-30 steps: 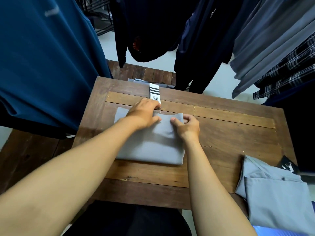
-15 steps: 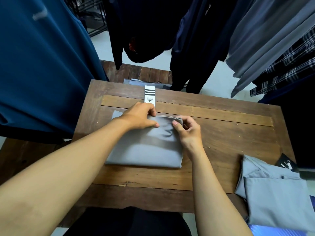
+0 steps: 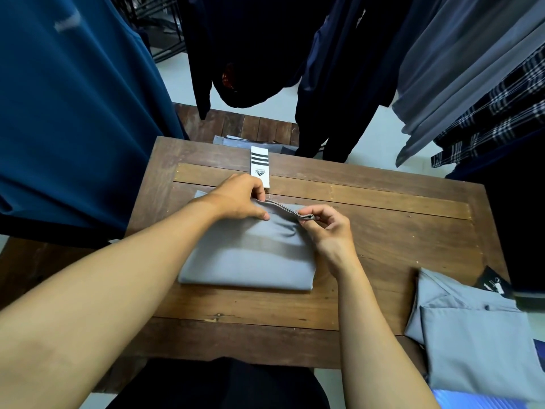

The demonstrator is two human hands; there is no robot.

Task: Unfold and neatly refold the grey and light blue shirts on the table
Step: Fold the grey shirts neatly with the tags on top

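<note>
Squarely at centre frame, on the wooden table (image 3: 383,231): grey shirt (image 3: 247,261), folded to a neat rectangle, near edge flat on the wood, far edge lifted a little into a thick layered band. Pinched at the left end of that band by the left hand (image 3: 239,199), thumb on the near side, fingers curled over the far side. Clamped at the right end by the right hand (image 3: 330,231), thumb and forefinger closed on the doubled-over layers, remaining fingers loosely curled behind. Soft creases in the cloth just below the raised edge, between the two hands. Bare forearms reaching in from the lower edge of the frame.

Just beyond the left hand, toward the top of the table: white card tag (image 3: 259,166) with three black stripes, lying flat, its near end right by the knuckles. Toward the lower right, overhanging the table's corner: light blue shirt (image 3: 472,335), folded, well apart from the grey one. Near its upper edge, a black tag (image 3: 492,283) with a small white mark. At the very bottom right, a strip of bright blue ribbed material (image 3: 477,402), cut off by the frame.

Around the table, hanging clothes: teal garment (image 3: 73,113) filling the upper left, dark navy garments (image 3: 250,48) at top centre, grey garments (image 3: 457,69) and a dark plaid shirt (image 3: 501,113) at upper right.
</note>
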